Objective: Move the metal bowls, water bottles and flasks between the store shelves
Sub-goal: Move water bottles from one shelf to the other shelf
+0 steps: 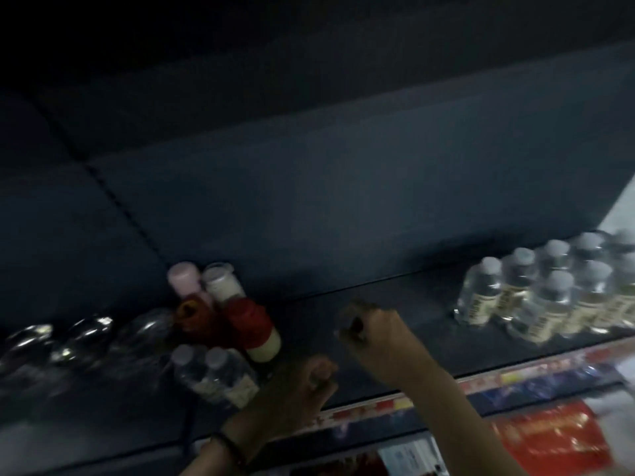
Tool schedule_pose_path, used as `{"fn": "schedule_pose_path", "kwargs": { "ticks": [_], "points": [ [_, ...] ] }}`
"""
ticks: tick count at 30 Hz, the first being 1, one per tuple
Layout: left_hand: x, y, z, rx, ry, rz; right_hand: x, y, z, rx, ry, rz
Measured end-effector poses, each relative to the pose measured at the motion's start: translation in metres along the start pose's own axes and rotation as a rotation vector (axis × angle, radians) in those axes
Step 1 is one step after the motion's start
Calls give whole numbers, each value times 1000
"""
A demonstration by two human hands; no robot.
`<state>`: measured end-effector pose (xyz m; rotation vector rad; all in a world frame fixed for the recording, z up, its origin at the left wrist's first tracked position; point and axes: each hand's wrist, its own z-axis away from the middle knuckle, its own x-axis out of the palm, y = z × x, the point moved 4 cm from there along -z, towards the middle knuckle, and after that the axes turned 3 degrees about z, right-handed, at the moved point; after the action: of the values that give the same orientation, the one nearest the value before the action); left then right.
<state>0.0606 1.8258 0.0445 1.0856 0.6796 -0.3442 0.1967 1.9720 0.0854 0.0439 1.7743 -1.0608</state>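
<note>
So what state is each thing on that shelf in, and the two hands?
Metal bowls: resting on shelf, far left.
Flasks: capped, clustered together.
Two water bottles: capped, upright, before the flasks.
Water bottle group: capped, upright, far right.
Left hand: fingers curled, holding nothing.
Right hand: fingers curled, holding nothing.

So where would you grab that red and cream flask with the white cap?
Probably round the red middle of the flask, from the right: bare shelf lies there, while a pink-capped flask crowds its left and two water bottles stand in front. The right hand is nearest.
</note>
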Motion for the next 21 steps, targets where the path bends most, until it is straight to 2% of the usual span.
{"fn": "schedule_pose_path", "kwargs": {
  "ticks": [2,5,8,12,17,21],
  "points": [
    [-32,-27,24,-43,35,-27,35,-33,-2,-39,-61,-30],
    [-71,-62,56,-7,117,-106,78,-78,-10,-76,-112,-7],
    [-100,-102,79,-83,194,-43,108,-120,-18,-114,-131,20],
    [-122,-131,97,-121,197,7,136,-161,-24,-139,-152,104],
    [-131,-134,100,-115,250,88,155,-184,-34,-106,-199,229],
    [-126,-139,93,-85,201,108,161,-183,-37,-73,-231,305]
  ]
}}
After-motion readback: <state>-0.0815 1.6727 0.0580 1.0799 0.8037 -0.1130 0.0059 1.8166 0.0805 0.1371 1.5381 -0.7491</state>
